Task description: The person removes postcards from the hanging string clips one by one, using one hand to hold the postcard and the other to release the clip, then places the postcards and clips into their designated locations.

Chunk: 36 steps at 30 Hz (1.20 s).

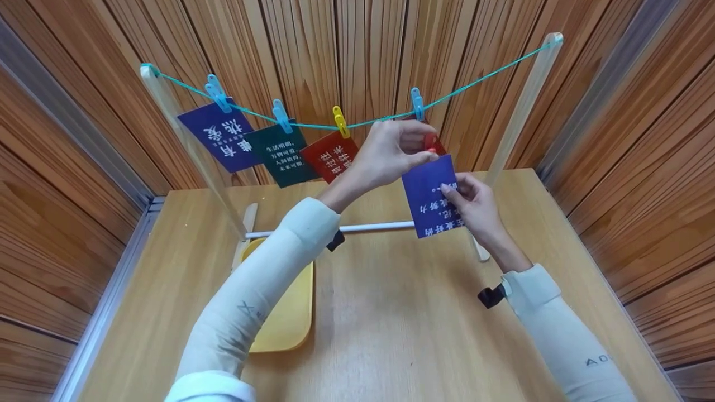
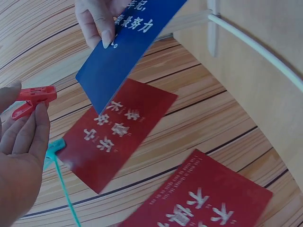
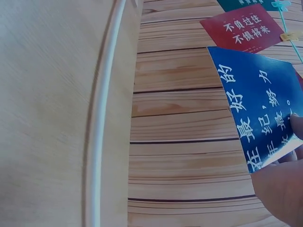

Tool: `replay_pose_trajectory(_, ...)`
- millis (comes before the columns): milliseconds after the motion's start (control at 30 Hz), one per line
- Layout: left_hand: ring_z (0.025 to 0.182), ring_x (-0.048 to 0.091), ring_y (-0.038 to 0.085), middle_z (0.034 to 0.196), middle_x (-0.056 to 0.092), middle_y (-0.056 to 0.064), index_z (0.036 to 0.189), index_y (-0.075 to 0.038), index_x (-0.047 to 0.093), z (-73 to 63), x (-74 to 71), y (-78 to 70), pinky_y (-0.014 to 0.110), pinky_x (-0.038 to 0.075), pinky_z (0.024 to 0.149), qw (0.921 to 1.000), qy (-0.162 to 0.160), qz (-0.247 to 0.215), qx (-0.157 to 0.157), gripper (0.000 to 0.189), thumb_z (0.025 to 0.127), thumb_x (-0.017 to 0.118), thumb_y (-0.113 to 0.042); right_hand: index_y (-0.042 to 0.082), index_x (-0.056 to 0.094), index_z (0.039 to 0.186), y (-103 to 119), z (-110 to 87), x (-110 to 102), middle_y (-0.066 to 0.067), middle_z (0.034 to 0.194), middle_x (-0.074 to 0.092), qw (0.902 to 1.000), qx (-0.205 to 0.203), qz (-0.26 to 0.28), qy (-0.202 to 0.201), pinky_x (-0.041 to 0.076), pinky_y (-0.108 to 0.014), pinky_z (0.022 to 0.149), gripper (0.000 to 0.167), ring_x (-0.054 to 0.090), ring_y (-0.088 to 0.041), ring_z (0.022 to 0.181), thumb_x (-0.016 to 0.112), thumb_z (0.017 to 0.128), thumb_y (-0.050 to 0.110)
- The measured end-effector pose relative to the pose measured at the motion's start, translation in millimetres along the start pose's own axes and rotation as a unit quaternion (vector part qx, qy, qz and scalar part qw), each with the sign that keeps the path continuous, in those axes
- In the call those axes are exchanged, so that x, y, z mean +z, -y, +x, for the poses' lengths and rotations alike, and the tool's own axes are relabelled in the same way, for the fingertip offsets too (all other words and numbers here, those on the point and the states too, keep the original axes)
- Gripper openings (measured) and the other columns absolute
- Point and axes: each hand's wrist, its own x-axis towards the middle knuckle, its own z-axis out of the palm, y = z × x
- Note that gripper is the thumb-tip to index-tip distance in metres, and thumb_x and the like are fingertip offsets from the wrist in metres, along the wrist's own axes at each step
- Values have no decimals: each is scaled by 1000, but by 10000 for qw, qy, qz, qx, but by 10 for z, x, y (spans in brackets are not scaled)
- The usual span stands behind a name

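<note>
My left hand pinches a red clothespin between thumb and fingers, just above a blue card with white characters. The right hand holds that card by its side edge, thumb on the printed face. In the left wrist view the clothespin is beside the card's corner, apart from it. Behind the card, a red card hangs from the string by a light-blue clothespin, partly hidden by my left hand in the head view.
Left along the string hang a purple-blue card, a dark green card and a red card, held by blue and yellow clothespins. Wooden posts carry the string, with a white rod low between them. A yellow tray lies under my left arm.
</note>
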Motion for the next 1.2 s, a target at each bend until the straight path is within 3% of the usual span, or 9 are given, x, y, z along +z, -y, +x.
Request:
replay_pose_trajectory(300,123,73,16,135,75,2,132,-12,67,-213,-76,177,33,61,102,9996,-127,110,-230,43,93,81,-23,6,60,135,-119,-136,171,-10,124,72,9994,327,-24,75,63,-29,93,42,74,-15,108,67,104,33)
replay_pose_trajectory(400,121,74,16,132,76,3,129,-11,68,-276,-108,221,34,61,102,9993,-108,285,-232,41,93,81,-24,4,61,135,-160,-174,215,-9,128,66,9995,317,-9,76,62,-28,94,43,73,-14,109,68,103,32)
replay_pose_trajectory(633,113,77,13,125,78,2,124,-15,71,-440,-155,356,30,62,97,9987,40,480,-165,34,93,81,-24,3,64,132,-309,-282,325,-10,120,78,9980,538,290,144,64,-29,89,37,77,-13,101,69,103,25)
replay_pose_trajectory(900,106,77,11,120,79,0,124,-16,73,-591,-212,514,30,63,94,9988,-173,407,-219,35,92,82,-26,6,63,133,-451,-409,460,-8,119,78,9937,1047,344,208,64,-25,88,39,77,-15,101,70,102,28)
replay_pose_trajectory(1200,100,77,10,115,80,-3,125,-17,75,-707,-279,671,29,64,91,9978,-253,427,-433,37,91,84,-27,4,64,131,-565,-472,619,-7,113,80,9913,1218,459,200,63,-23,85,36,78,-11,95,71,102,23)
